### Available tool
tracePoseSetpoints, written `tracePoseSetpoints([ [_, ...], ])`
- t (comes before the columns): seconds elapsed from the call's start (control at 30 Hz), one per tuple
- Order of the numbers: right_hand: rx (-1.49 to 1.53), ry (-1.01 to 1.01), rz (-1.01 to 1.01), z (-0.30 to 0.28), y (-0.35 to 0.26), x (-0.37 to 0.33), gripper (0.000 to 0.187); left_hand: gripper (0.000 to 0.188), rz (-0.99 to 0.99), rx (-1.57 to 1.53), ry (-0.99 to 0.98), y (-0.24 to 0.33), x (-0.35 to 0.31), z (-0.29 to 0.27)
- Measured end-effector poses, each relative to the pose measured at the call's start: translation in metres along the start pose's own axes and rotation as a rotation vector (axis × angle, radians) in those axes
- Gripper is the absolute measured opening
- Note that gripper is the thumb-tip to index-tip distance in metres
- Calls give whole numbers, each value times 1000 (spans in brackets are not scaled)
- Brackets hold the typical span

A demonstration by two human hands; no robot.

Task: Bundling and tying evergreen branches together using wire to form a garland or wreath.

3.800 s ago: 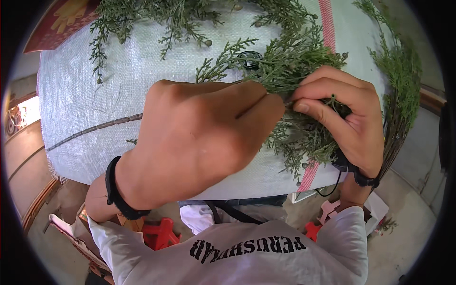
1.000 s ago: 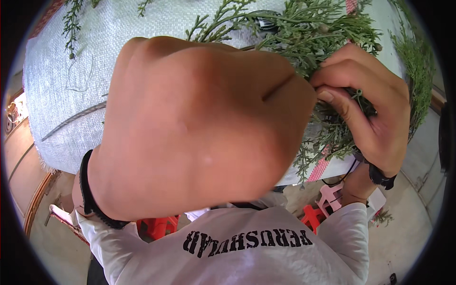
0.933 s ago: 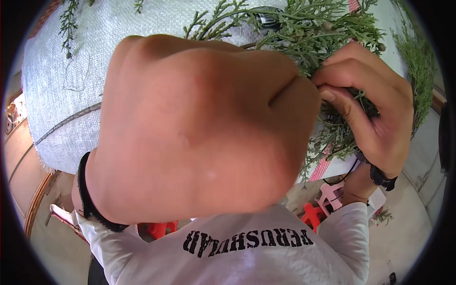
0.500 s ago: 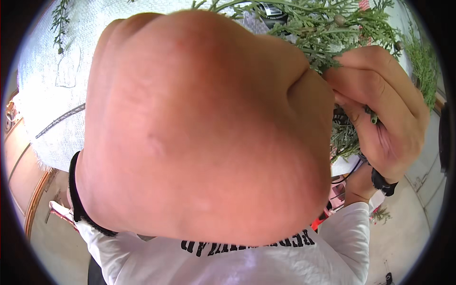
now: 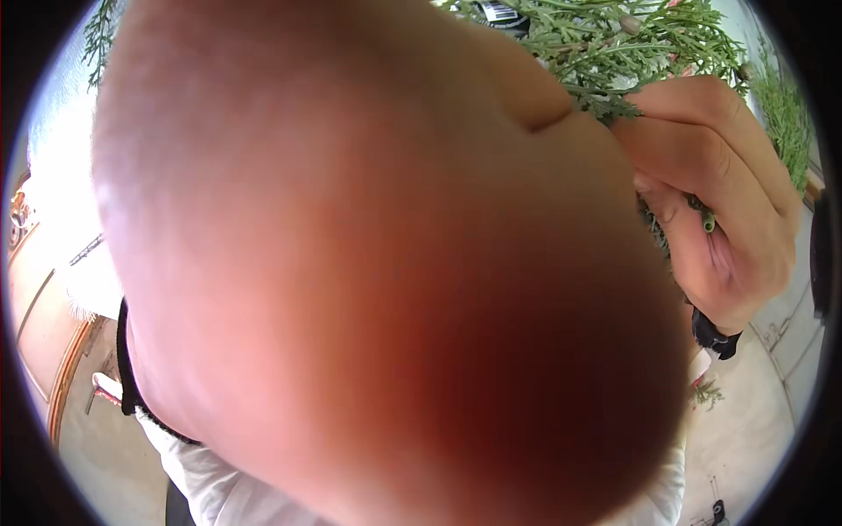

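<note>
My left hand fills most of the picture. It is very close and blurred, and its fingers are out of sight. A black band circles its wrist. To the right, my right hand is closed around a green leafy sprig. The sprig's cut stem end pokes out below the curled fingers. Its feathery leaves and a few small buds spread toward the top. The right wrist wears a black band. Where the two hands meet, the left one hides the contact.
A dark item with a barcode label lies behind the leaves. More greenery stands at the right rim, and another sprig shows at the upper left. A dark strip lies on the white surface. Leaf scraps are lower right.
My left hand has come closer, covering more of the view, including most of my shirt. My right hand, still holding the sprig, has shifted slightly right.
</note>
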State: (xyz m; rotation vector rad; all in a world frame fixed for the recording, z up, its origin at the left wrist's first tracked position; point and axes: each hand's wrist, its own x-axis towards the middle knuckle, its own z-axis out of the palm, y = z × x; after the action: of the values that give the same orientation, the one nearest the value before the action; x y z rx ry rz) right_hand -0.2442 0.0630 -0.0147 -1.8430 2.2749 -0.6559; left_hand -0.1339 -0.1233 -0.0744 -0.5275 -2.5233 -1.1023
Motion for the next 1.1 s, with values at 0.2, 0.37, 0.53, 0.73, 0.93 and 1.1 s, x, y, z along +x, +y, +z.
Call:
tracePoseSetpoints([
  [0.2, -1, 74, 4, 6, 3, -4, 26, 24, -15, -9, 2, -1, 0, 3],
  [0.37, -3, 137, 22, 9, 1, -7, 27, 23, -28, -33, 3, -3, 1, 6],
  [0.53, 10, 202, 23, 20, -2, -7, 28, 22, -58, -40, 5, -3, -2, 6],
  [0.73, -39, 189, 20, -3, 12, -34, 27, 21, -70, -67, 14, -3, -3, 4],
  [0.93, -75, 182, -5, -28, 48, -71, 26, 20, -103, -72, 23, -1, -6, 4],
  [1.1, -116, 179, -8, -65, 63, -121, 25, 19, -115, -88, 23, -3, -6, 2],
])
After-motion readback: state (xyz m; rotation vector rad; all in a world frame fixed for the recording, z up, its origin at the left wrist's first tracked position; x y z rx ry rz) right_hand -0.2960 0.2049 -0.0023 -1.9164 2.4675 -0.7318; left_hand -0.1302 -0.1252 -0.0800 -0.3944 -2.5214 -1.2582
